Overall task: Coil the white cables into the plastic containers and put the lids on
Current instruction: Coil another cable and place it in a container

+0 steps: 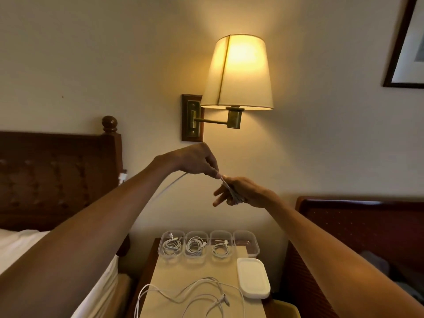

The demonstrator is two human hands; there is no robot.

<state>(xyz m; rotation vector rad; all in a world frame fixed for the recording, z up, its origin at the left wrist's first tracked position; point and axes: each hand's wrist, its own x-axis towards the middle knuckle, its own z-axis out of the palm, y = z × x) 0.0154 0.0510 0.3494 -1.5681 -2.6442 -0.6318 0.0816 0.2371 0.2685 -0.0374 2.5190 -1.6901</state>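
at the near edge of the bedside table [165, 271], loose white cables [195, 294] sprawl in tangled loops, one strand hanging over the left side. just beside them on the right sits a stack of white lids [252, 281]. behind, four clear plastic containers [196, 245] stand in a close row; the three on the left each hold a coiled cable. above the table, both arms reach toward the wall. the right hand [243, 191] grips a small bundle of cable loops [229, 191], apparently wound round its fingers, though blur makes the winding hard to read. the left hand [197, 160], higher and just to the left, pinches the same cable between thumb and fingertips at the top of the bundle. the free length [169, 185] trails from under that hand down past the left forearm. on the wall behind glows a shaded lamp [238, 72], with a wooden headboard [57, 175] at left and a framed picture [406, 42] at upper right.
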